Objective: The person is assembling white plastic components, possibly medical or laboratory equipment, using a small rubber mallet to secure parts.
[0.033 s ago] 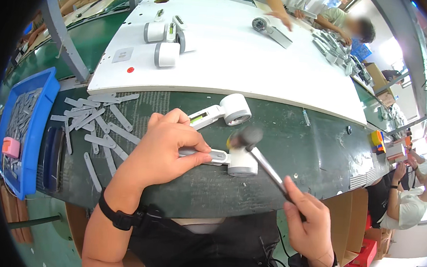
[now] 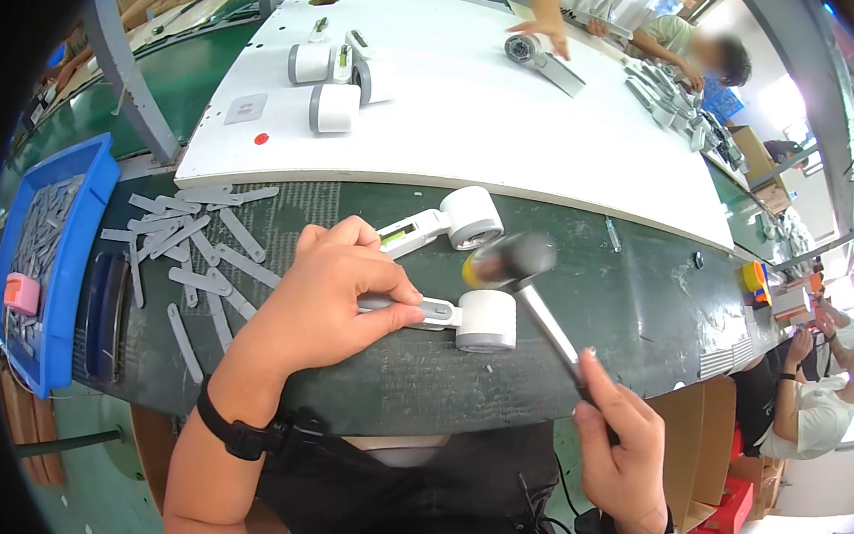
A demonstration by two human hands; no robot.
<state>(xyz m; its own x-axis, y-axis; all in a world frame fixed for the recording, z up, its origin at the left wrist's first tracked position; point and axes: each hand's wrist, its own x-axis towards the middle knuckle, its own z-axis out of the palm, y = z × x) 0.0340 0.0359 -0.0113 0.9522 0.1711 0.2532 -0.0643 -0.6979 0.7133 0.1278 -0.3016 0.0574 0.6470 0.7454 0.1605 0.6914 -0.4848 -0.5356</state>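
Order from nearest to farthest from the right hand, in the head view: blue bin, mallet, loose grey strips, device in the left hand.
1. Mallet: in right hand.
2. Device: in left hand.
3. Grey strips: further left.
4. Blue bin: far left.

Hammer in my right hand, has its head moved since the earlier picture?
Yes: the hammer head has shifted right and up in the view, toward the near edge of the white board.
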